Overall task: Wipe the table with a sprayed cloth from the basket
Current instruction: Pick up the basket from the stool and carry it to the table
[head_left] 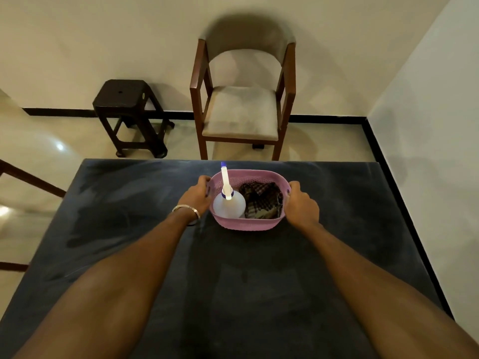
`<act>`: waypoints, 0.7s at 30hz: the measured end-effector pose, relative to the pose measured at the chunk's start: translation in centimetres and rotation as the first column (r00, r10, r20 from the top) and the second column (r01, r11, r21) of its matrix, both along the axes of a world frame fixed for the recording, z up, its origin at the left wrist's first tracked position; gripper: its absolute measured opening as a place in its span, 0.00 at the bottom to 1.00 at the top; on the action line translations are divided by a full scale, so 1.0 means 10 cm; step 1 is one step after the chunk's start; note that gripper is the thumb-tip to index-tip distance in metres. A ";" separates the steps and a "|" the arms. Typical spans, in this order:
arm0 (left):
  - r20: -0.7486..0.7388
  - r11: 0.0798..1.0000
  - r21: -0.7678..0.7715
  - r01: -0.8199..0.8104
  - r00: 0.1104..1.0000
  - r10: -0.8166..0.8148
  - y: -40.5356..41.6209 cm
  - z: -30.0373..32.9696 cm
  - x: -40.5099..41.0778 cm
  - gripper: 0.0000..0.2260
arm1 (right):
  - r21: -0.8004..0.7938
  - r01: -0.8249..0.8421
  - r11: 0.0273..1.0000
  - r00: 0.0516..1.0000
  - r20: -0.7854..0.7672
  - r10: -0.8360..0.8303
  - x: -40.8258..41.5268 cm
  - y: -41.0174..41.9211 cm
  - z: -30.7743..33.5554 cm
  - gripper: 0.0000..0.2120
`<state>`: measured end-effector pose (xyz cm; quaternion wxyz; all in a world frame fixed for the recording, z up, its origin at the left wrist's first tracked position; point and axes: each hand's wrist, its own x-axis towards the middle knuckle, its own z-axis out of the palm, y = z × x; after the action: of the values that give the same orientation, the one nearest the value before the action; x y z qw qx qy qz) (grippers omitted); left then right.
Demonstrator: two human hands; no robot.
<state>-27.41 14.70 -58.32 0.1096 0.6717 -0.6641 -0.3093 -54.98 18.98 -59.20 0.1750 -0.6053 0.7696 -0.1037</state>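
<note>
The checked cloth [261,201] lies crumpled in the right half of the pink basket [248,225], beside a spray bottle [229,204]. The left hand [197,194] and right hand [302,204] grip the basket's opposite ends, fingers curled over its handles, on the dark bench [129,229].

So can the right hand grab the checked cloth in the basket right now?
Probably yes, once it lets go. The right hand grips the pink basket at its end, right beside the checked cloth, which lies uncovered with the spray bottle on its far side.
</note>
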 end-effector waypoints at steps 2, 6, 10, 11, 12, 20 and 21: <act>-0.004 1.000 -0.007 -0.002 1.000 0.002 -0.04 -0.01 -0.01 0.16 | -0.002 -0.001 1.000 1.000 -0.011 0.000 0.00 -0.03 -0.03 0.09; -0.030 1.000 -0.017 0.010 1.000 -0.010 -0.05 -0.04 -0.01 0.16 | 0.003 0.005 1.000 1.000 0.009 -0.005 0.02 -0.02 -0.04 0.12; -0.046 1.000 -0.022 0.010 0.999 -0.011 -0.02 -0.05 -0.02 0.18 | -0.001 0.017 1.000 0.999 0.035 -0.017 0.04 0.00 -0.03 0.15; -0.048 1.000 -0.018 0.008 0.999 -0.008 -0.01 -0.03 -0.03 0.18 | -0.001 0.017 1.000 0.999 0.036 -0.017 0.04 -0.01 -0.03 0.15; -0.052 1.000 -0.015 0.004 0.999 -0.004 -0.01 -0.03 -0.03 0.18 | 0.004 0.019 1.000 0.999 0.036 -0.019 0.04 -0.01 -0.03 0.15; -0.096 0.999 -0.008 -0.036 0.995 0.035 0.07 0.00 -0.06 0.18 | 0.008 0.015 1.000 0.999 0.030 -0.015 0.06 -0.03 -0.01 0.16; -0.091 0.999 -0.007 -0.035 0.995 0.035 0.08 0.01 -0.06 0.19 | 0.007 0.011 1.000 1.000 0.028 -0.011 0.06 -0.03 -0.01 0.16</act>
<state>-28.01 15.46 -58.17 0.1481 0.6680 -0.6479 -0.3348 -54.39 18.70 -59.28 0.1874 -0.5990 0.7706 -0.1108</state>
